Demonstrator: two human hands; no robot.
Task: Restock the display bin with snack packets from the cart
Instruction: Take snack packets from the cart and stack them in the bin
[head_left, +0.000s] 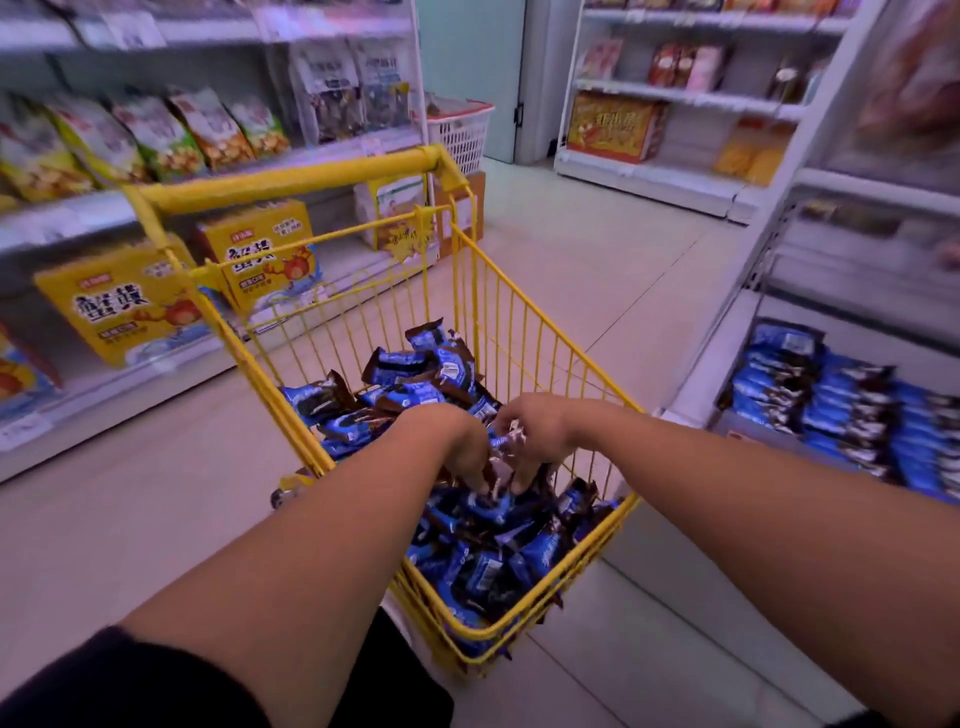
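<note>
Both hands were down in the yellow wire cart (524, 332), which sat on a pale tiled floor (597, 270) in a shop aisle. The left hand (457, 447) and right hand (535, 441) were close together over the middle of the cart, fingers curled into the heap of blue and brown snack packets (467, 561) and gripping a few between them. The heap covered the cart bottom from its near edge to its far end. The display bin (727, 364) was off to the right on a low shelf, with more of the same packets lined up inside. Shelves (208, 171) on the left carried yellow boxes (124, 306) and bagged snacks. A white basket (462, 132) stood at the far end of the aisle.
</note>
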